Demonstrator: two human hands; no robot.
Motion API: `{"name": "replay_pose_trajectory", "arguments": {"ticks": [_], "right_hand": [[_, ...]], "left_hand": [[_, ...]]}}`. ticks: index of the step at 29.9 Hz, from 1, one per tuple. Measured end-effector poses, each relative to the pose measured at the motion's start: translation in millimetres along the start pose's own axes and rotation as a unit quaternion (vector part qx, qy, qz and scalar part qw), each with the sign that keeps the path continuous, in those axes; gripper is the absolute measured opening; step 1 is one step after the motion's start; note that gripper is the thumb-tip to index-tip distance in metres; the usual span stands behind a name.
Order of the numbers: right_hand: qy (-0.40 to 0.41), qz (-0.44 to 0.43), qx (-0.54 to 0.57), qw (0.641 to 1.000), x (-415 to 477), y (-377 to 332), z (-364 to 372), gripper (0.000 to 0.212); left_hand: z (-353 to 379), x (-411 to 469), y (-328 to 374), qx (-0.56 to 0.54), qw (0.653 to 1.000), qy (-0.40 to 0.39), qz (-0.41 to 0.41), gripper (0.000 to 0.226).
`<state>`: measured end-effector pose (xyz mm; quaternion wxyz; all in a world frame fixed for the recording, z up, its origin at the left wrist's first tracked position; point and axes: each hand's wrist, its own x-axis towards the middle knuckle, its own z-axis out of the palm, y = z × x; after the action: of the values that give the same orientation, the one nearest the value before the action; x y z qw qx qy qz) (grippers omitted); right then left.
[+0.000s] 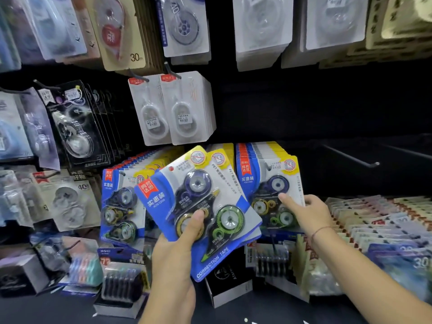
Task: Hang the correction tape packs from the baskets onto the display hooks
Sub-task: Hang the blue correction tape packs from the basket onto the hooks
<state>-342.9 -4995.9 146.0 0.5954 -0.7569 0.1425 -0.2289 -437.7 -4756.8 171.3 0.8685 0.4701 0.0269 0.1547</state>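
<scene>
While L hand (pixel 175 251) grips tilted blue packs (pixel 203 195), R hand (pixel 309 213), just right, pinches hung pack (pixel 275 183).

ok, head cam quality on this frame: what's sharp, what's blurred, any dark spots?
Head view: the held pack in the left hand is sharp, print readable; the hanging stack the right hand grips is slightly soft; top-right white packs are blurred and bright; far-left packs smear; the backboard is near black; wide-angle distortion bends the frame edges.

A black back panel (pixel 327 101) is seen at centre right, a dark shelf top (pixel 58 311) dimly lit along the bottom left.
</scene>
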Motion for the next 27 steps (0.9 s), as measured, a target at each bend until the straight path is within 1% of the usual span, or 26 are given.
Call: {"name": "replay_pose_trajectory", "arguments": {"ticks": [1,4,7,8,10,11,13,15,18,20,21,22,24,25,27], "right_hand": [[-0.008,0.008,-0.001,1.0,3,0,0,0.039],[-0.037,0.005,-0.015,0.999,1,-2,-5,0.048],[-0.025,-0.066,-0.018,0.997,-22,-13,-20,0.05],[-0.044,-0.091,-0.008,0.995,-34,-21,-24,0.045],[-0.129,-0.126,0.015,0.984,-61,-39,-27,0.041],[-0.174,-0.132,0.031,0.975,-74,-46,-26,0.044],[-0.241,-0.129,0.049,0.961,-96,-52,-23,0.049],[-0.268,-0.123,0.042,0.955,-107,-48,-18,0.046],[-0.234,-0.109,0.054,0.965,-107,-41,-13,0.039],[-0.22,-0.098,0.086,0.967,-104,-39,-12,0.042],[-0.214,-0.084,0.112,0.967,-103,-37,-12,0.049],[-0.207,-0.064,0.145,0.965,-100,-35,-13,0.056],[-0.195,-0.035,0.206,0.958,-94,-31,-17,0.058],[-0.187,-0.031,0.22,0.957,-89,-31,-19,0.056],[-0.164,-0.033,0.234,0.958,-80,-31,-25,0.055]], "left_hand": [[1,-4,-2,-0.006,1.0,-0.002,-0.001,0.04],[5,-12,-5,-0.017,1.0,-0.02,0.0,0.049],[8,-13,-9,-0.001,1.0,-0.028,-0.009,0.056],[9,-15,-10,0.007,0.999,-0.031,-0.012,0.057],[11,-18,-13,0.024,0.999,-0.039,-0.011,0.055],[13,-19,-15,0.031,0.999,-0.043,-0.011,0.05],[15,-23,-17,0.037,0.998,-0.057,-0.007,0.042],[16,-27,-19,0.044,0.997,-0.067,0.003,0.04],[19,-33,-23,0.058,0.996,-0.068,-0.001,0.046],[15,-33,-23,0.064,0.996,-0.056,-0.01,0.051],[12,-32,-23,0.071,0.996,-0.058,-0.016,0.05],[9,-30,-22,0.076,0.995,-0.068,-0.024,0.043],[5,-28,-22,0.074,0.993,-0.085,-0.044,0.025],[4,-28,-22,0.075,0.993,-0.075,-0.048,0.024],[2,-26,-20,0.082,0.996,-0.026,-0.026,0.029]]}}
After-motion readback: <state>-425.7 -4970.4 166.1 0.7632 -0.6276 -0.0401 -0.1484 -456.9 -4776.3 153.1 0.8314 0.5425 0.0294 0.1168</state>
